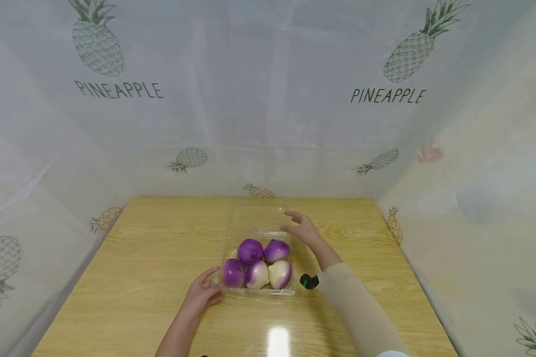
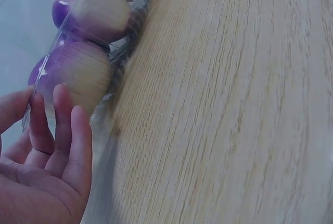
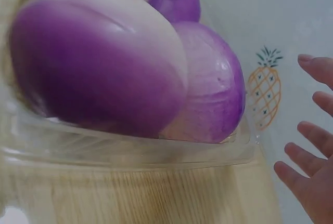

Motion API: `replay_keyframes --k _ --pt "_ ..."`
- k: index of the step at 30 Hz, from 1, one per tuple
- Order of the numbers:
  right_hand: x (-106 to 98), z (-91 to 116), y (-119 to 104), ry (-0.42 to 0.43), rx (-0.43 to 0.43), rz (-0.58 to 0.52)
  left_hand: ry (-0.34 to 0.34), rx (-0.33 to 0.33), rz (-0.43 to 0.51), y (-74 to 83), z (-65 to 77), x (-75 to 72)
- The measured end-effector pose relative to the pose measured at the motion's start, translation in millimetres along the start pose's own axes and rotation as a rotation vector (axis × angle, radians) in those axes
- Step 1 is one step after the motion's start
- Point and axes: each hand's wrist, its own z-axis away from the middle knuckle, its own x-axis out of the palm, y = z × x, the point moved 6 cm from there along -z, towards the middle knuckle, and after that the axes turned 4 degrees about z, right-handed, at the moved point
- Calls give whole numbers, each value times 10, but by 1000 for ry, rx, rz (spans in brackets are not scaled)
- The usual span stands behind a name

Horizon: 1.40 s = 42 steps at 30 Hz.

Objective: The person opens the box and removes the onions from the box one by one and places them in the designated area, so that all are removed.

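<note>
A clear plastic clamshell box (image 1: 259,291) sits on the wooden table, its transparent lid (image 1: 256,218) folded back away from me. Several purple-and-white onions (image 1: 250,251) fill the base in two rows. At the box's near left corner, my left hand (image 1: 201,293) pinches the thin plastic rim; the left wrist view shows the edge between its fingers (image 2: 39,125). My right hand (image 1: 301,228) is held beside the lid's right edge, fingers spread and curved slightly. In the right wrist view its fingers (image 3: 307,159) stand apart from the box wall, with nothing in them.
Wood-grain table (image 1: 161,248) surrounds the box. A pineapple-printed curtain (image 1: 259,114) hangs behind the table and along both sides. A small black object with a green mark (image 1: 309,281) shows beside the right sleeve (image 1: 357,302).
</note>
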Motion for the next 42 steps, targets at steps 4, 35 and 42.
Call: replay_keyframes --k 4,35,42 --pt "-15 119 -35 2 -21 0 18 2 -17 0 -22 10" --pt "81 950 -229 -10 -146 54 68 -28 36 -71 -187 232" --pt "125 1005 -165 29 -193 189 16 -78 40 -156 -195 259"
